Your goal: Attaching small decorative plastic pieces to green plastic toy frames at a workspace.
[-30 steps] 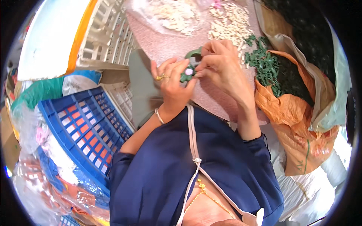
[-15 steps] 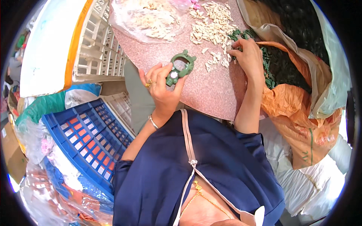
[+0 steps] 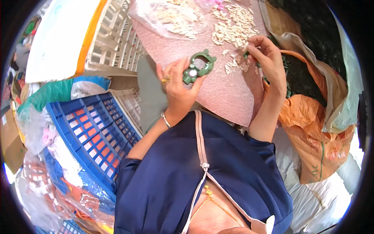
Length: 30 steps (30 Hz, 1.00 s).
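A green plastic animal-shaped figure (image 3: 209,67), with eared ring head and a pale spot on its body, is pinched in my left hand (image 3: 180,84) above the table. My right hand (image 3: 269,62) is closed at the fingertips on a small dark green piece (image 3: 246,54). It hovers at the table's right side, beside scattered cream-coloured small pieces (image 3: 230,66). Behind it spreads a larger pile of the same cream pieces (image 3: 235,27). Part of the small green piece is hidden by my fingers.
The pink speckled table (image 3: 230,95) holds a clear plastic bag (image 3: 169,19) of cream pieces. To the right stands an orange woven sack (image 3: 307,136) below dark green parts (image 3: 302,74). On the left are a white crate (image 3: 111,43) and a blue basket (image 3: 91,132).
My right hand has lifted from the small pieces, now with a green piece at its fingertips. The left hand keeps its hold on the figure. The whole view has shifted slightly.
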{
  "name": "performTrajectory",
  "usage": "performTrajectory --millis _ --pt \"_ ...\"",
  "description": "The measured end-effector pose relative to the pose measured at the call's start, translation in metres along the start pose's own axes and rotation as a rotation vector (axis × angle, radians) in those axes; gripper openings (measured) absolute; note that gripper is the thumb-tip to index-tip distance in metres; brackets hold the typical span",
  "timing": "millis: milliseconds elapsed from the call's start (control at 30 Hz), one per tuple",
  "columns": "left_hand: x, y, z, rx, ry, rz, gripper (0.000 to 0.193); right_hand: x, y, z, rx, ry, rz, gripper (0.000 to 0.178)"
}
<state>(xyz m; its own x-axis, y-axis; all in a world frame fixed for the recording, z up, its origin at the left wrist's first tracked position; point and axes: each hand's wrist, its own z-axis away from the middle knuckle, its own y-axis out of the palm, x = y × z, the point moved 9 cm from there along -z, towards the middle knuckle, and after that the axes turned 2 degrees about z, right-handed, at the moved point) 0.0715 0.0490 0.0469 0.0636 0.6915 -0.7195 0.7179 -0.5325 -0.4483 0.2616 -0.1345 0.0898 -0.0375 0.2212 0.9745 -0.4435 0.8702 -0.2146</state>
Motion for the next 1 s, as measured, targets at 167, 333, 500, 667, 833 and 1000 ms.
performTrajectory --millis 167,333,500,667,833,1000 --pt "-0.001 -0.001 0.000 -0.032 -0.016 0.027 0.075 0.016 0.069 0.013 0.373 -0.207 -0.141 0.010" --pt "-0.003 -0.002 -0.001 -0.040 0.002 0.020 0.075 0.034 0.108 0.021 0.311 -0.415 0.169 0.010" --pt "-0.002 -0.002 -0.001 -0.036 -0.006 0.021 0.075 0.052 0.120 0.023 0.379 -0.671 0.457 0.007" --pt "-0.001 -0.002 0.000 -0.039 -0.022 0.046 0.074 0.046 0.126 0.016 0.456 -0.639 0.477 0.006" --pt "0.001 -0.003 0.001 -0.041 -0.033 0.064 0.075 0.028 0.124 0.009 0.576 -0.441 0.395 0.006" --pt "0.001 -0.001 0.000 -0.038 -0.041 0.106 0.071 0.011 0.124 0.004 0.612 -0.202 0.113 0.007"
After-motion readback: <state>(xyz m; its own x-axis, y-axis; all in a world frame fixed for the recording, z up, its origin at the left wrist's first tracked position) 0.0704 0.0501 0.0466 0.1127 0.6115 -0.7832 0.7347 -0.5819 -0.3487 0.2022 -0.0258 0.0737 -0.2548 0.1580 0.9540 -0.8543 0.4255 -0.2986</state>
